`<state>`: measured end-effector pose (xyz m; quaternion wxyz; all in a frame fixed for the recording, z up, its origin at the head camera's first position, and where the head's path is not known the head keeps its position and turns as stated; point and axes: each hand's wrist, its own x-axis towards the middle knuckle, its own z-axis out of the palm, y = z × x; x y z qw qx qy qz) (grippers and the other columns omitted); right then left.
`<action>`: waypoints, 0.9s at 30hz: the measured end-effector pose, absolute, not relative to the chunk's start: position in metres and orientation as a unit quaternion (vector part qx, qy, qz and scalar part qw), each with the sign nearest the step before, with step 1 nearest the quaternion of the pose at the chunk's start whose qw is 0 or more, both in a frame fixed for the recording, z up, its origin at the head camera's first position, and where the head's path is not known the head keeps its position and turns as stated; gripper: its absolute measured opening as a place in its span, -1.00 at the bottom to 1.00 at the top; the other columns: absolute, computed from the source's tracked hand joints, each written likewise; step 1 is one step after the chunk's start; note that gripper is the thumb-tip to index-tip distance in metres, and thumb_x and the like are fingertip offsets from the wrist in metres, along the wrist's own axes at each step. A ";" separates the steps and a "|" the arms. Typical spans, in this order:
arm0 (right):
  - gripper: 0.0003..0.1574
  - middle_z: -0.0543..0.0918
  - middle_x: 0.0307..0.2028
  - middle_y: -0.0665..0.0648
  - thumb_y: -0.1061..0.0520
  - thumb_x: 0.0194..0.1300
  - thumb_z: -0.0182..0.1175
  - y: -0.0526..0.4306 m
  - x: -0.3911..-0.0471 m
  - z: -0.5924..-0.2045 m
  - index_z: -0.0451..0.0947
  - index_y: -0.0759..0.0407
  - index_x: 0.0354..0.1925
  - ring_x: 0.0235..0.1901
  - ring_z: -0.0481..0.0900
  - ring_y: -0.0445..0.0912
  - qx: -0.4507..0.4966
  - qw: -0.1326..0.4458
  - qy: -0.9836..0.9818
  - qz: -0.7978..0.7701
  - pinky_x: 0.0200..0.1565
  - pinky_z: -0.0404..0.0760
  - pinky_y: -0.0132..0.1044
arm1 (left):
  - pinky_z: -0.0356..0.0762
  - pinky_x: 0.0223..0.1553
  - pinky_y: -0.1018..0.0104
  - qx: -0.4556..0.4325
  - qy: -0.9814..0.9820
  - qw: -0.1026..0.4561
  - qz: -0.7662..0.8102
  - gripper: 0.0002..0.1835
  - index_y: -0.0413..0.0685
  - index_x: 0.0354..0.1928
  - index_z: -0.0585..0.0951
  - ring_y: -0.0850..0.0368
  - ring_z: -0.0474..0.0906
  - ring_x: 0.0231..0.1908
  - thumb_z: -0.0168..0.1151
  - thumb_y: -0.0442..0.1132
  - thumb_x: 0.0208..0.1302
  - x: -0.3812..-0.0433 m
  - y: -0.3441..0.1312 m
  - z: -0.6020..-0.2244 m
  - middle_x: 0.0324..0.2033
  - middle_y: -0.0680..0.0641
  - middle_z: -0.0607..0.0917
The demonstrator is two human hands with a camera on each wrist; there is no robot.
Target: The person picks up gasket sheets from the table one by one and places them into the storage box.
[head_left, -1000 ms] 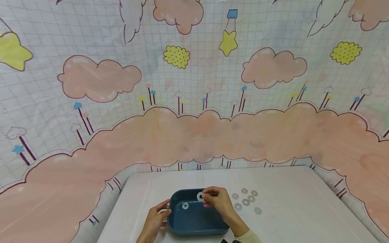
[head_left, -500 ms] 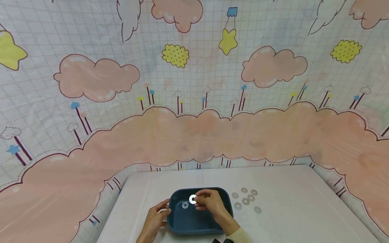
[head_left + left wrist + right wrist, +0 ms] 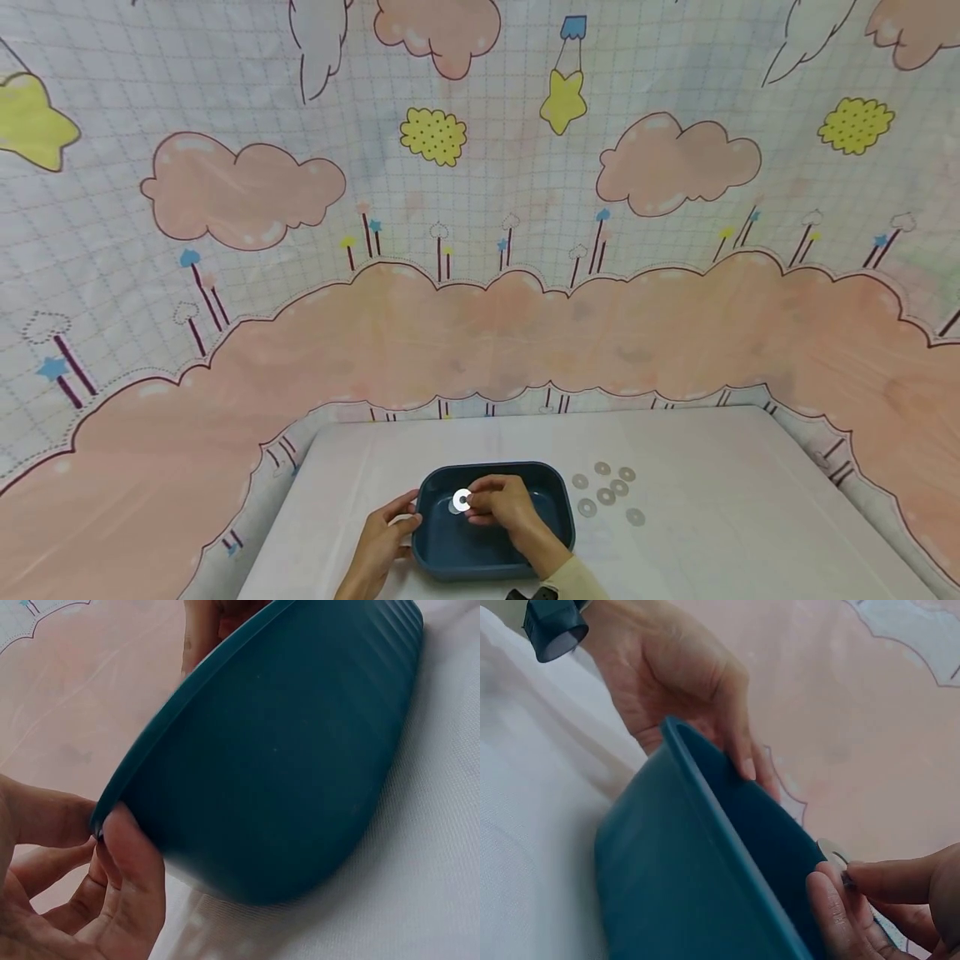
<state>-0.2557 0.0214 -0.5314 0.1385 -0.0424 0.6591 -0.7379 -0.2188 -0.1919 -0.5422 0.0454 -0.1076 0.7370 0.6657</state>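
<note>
A dark blue rectangular tray (image 3: 480, 572) sits at the table's near side. Its left rim is pinched between the thumb and fingers of my left hand (image 3: 378, 537), as the left wrist view shows up close. Over the tray's inside, my right hand (image 3: 506, 508) pinches a flat washer (image 3: 460, 499) with a round hole between thumb and fingertips. Partly behind that washer, a second washer (image 3: 453, 507) lies on the tray floor. In the right wrist view the held washer (image 3: 832, 852) overlaps the far rim.
Right of the tray, several loose washers (image 3: 606, 497) lie spread on the white tablecloth (image 3: 712, 517). A printed curtain with clouds and stars (image 3: 480, 333) hangs behind and around the table.
My right hand has carried its washer leftward and toward me over the tray, until it overlaps the washer lying inside. My left hand stays on the rim.
</note>
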 end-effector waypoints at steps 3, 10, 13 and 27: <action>-0.76 0.70 -0.44 0.12 0.39 0.16 0.28 0.017 -0.257 -0.534 0.60 0.50 -0.16 -0.53 0.70 -0.18 -0.038 0.146 0.662 -0.734 -0.38 0.70 -0.30 | 0.53 -0.47 0.25 -0.108 0.738 0.043 0.665 -0.43 -0.28 0.34 0.41 0.13 0.50 -0.29 0.20 -0.37 0.26 -0.219 -0.192 -0.542 -0.09 -0.11 0.49; -0.79 0.67 -0.50 0.11 0.44 0.13 0.27 0.010 -0.258 -0.537 0.61 0.49 -0.20 -0.56 0.68 -0.17 -0.025 0.162 0.669 -0.725 -0.41 0.70 -0.28 | 0.54 -0.48 0.25 -0.108 0.736 0.041 0.667 -0.43 -0.28 0.32 0.42 0.13 0.50 -0.30 0.20 -0.38 0.25 -0.220 -0.191 -0.541 -0.10 -0.11 0.49; -0.80 0.67 -0.53 0.10 0.44 0.12 0.26 0.009 -0.258 -0.536 0.62 0.48 -0.22 -0.57 0.68 -0.17 -0.025 0.167 0.669 -0.723 -0.41 0.70 -0.28 | 0.53 -0.49 0.26 -0.111 0.736 0.041 0.667 -0.43 -0.29 0.33 0.42 0.14 0.50 -0.31 0.21 -0.38 0.25 -0.221 -0.191 -0.541 -0.10 -0.11 0.49; -0.78 0.72 -0.47 0.17 0.44 0.15 0.24 0.008 -0.258 -0.540 0.65 0.47 -0.19 -0.51 0.70 -0.13 -0.029 0.190 0.695 -0.693 -0.37 0.72 -0.22 | 0.51 -0.49 0.25 -0.111 0.737 0.044 0.665 -0.43 -0.27 0.34 0.41 0.12 0.50 -0.30 0.20 -0.36 0.27 -0.222 -0.192 -0.547 -0.07 -0.10 0.47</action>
